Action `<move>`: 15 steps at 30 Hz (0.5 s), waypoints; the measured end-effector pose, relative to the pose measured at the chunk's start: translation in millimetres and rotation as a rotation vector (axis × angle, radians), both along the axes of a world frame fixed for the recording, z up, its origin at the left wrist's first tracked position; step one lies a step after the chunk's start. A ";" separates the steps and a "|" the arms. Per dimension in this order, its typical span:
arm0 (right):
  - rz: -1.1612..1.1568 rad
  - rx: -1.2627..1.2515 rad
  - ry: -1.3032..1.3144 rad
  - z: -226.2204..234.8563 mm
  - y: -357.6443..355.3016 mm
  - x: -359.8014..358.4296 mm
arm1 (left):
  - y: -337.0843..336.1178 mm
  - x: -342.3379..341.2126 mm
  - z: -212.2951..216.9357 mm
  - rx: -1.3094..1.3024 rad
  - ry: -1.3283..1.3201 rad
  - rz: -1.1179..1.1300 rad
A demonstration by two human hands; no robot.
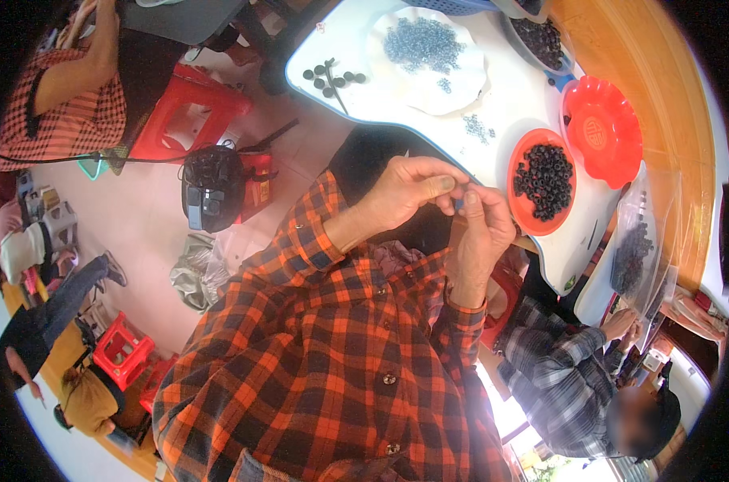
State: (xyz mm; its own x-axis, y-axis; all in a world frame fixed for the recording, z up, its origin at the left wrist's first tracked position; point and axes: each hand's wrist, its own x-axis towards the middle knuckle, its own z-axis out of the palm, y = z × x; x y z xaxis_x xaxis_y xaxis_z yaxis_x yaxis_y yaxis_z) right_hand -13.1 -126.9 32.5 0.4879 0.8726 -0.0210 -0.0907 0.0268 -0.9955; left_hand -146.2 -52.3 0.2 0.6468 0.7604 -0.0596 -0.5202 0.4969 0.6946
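Note:
My left hand (416, 186) and my right hand (485, 223) meet at the fingertips beside the white table's edge. Both are closed in a pinch. A tiny blue piece (459, 204) shows by the right fingertips; its kind is too small to make out, and whatever the left fingers pinch is hidden. Right of my hands, an orange-red oval bowl (512, 210) holds many small black rings (545, 181). A white scalloped plate (475, 80) farther off carries a pile of small translucent blue pieces (423, 44). Some more blue pieces (478, 128) lie loose on the table.
On the white table (364, 100), several black round parts (332, 76) lie at left. A red scalloped dish (621, 136), a tub of dark parts (539, 40) and a clear bag (637, 249) stand rightward. A co-worker in plaid (557, 369) sits at right; a red stool (187, 112) stands left.

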 end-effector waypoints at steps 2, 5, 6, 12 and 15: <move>-0.011 -0.001 0.008 0.7 0.1 -0.9 | 0.0 -0.5 2.6 -0.002 0.044 0.001; -0.022 0.017 0.036 1.9 0.3 -1.4 | -3.9 3.5 13.7 0.158 0.159 0.109; -0.025 0.012 0.039 3.1 0.4 -1.9 | -4.5 3.1 17.7 0.160 0.159 0.109; 0.003 -0.002 0.030 4.1 -2.0 -1.6 | -3.9 1.3 22.4 0.390 0.271 0.212; 0.024 -0.012 0.046 4.8 -4.6 -1.4 | -4.1 1.0 21.8 0.490 0.332 0.264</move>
